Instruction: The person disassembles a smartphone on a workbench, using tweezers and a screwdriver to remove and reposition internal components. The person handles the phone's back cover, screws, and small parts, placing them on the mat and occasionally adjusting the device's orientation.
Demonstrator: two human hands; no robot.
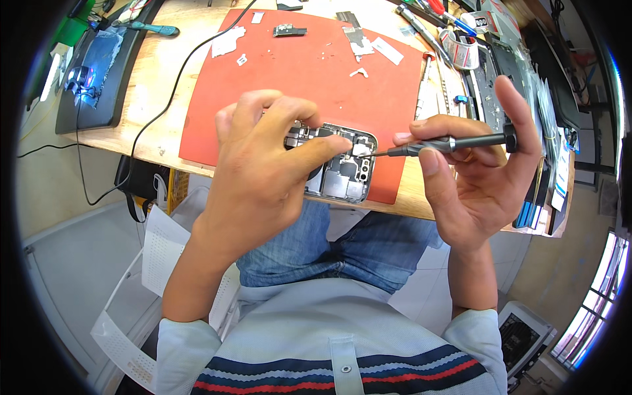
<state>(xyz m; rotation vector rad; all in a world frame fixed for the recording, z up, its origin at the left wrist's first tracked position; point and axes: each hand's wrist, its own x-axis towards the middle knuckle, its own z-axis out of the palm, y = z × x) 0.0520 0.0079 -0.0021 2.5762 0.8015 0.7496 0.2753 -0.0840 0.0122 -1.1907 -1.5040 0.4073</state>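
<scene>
An opened smartphone (342, 184) lies at the near edge of the red mat, its metal shields, boards and camera lenses exposed. My left hand (260, 164) is closed over its left part, thumb pressing on the inner parts and fingers curled at the far edge. That hand hides much of the phone's left side. In my right hand (474, 178) is a slim dark screwdriver (434, 145), held almost level between thumb and fingers. Its thin tip points left and reaches the phone's right part, near the lenses. Whether the tip touches a screw is too small to tell.
The red mat (283, 72) carries a small dark phone part (289, 31) and several scraps. Tools, a tape roll (459, 49) and another screwdriver (424, 85) lie at the right. A black cable (178, 95) crosses the table's left side, near a dark tray (99, 92).
</scene>
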